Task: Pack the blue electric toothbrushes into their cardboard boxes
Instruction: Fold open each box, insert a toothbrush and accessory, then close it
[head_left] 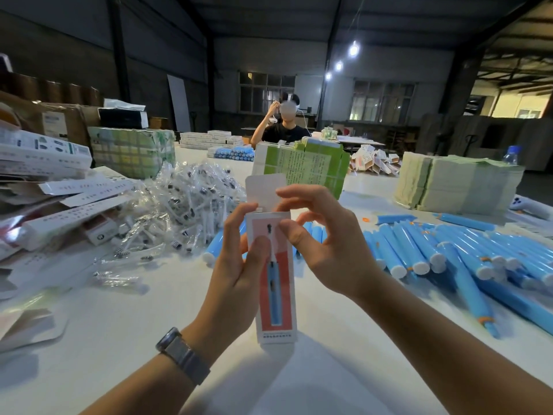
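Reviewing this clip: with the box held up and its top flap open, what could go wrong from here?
1. The left hand grips the cardboard box by its thin sides; squeezing could dent it.
2. The right hand pinches at the open top flap, which could crease or tear.
3. The loose blue toothbrushes lie piled near the table edge; reaching in may roll some off.

We see a white cardboard box (pixel 276 283) with a red and pink panel picturing a blue toothbrush, sky-blue toothbrushes (pixel 460 259) with white caps, green printed leaflets (pixel 311 166), and a white counter (pixel 125 333).
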